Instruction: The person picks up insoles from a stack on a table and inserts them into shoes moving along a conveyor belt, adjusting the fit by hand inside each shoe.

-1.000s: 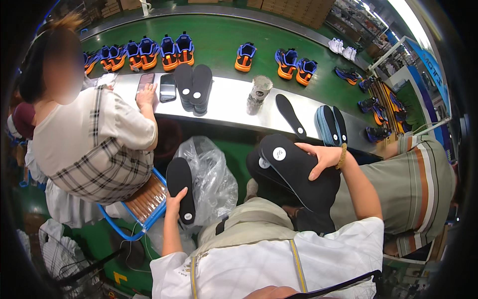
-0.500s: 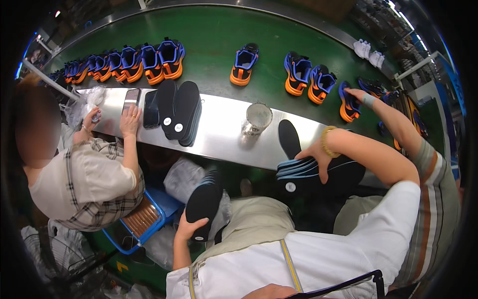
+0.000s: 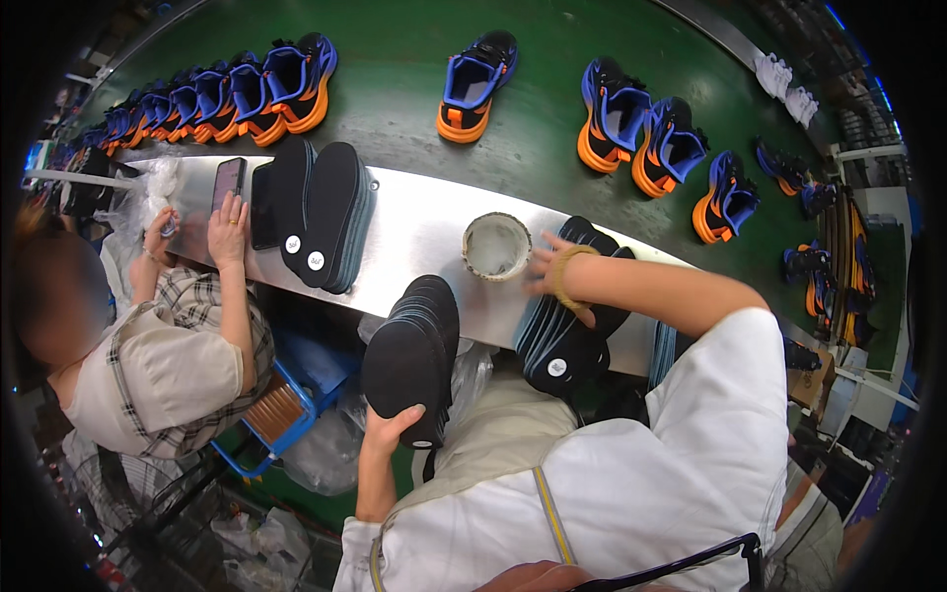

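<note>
My left hand (image 3: 383, 434) is closed round the heel end of a fanned stack of black insoles (image 3: 406, 360) with bluish edges, tilted upward at the near edge of the metal shelf. My right hand (image 3: 554, 271) has its fingers spread beside a round, rough-rimmed container (image 3: 496, 247). Below that hand, partly covered by it, lies another stack of black insoles (image 3: 554, 350) with a white round sticker at the heel. Whether the hand touches this stack, I cannot tell. Farther left on the metal shelf (image 3: 419, 222) rest two side-by-side insole stacks (image 3: 333, 212), also stickered.
Black, blue and orange sneakers (image 3: 469, 89) stand along the green surface (image 3: 395, 79) beyond the shelf. At the left, a seated co-worker (image 3: 178, 365) has a hand by a phone (image 3: 228, 183). A blue stool (image 3: 314, 414) and plastic bags (image 3: 330, 459) are between us.
My right hand has moved left toward the container, its fingers spreading. My left hand's insole stack has come up toward the shelf. A co-worker's reaching arm at the right is gone from view.
</note>
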`<state>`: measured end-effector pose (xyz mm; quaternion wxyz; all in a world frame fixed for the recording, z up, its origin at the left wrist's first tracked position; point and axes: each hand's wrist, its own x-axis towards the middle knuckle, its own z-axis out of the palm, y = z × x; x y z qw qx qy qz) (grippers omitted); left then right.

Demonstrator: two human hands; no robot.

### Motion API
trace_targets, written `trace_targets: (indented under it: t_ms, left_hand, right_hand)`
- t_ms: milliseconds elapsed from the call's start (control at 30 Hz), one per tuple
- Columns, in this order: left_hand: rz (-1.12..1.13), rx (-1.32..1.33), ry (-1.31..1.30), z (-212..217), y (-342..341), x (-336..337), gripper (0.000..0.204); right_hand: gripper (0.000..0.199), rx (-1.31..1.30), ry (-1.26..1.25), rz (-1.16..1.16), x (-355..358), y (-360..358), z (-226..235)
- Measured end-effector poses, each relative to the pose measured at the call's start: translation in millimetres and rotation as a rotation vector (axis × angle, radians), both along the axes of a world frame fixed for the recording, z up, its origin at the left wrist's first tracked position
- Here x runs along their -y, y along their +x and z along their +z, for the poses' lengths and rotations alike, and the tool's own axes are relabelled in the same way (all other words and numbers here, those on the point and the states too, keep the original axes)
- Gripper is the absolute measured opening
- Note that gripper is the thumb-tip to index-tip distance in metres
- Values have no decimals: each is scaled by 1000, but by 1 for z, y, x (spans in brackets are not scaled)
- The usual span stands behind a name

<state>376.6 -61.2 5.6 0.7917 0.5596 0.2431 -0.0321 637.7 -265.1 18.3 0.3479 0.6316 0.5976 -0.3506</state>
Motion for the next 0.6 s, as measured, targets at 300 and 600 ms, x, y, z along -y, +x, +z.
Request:
trace_targets:
  t_ms: [300, 600]
  left_hand:
    - [-109, 31, 13, -4, 18, 15, 53]
    - [-97, -34, -157, -3, 18, 15, 58]
  right_hand:
    - [113, 447, 861, -1416, 106, -60, 7]
    - [65, -636, 1552, -2277, 113, -115, -67]
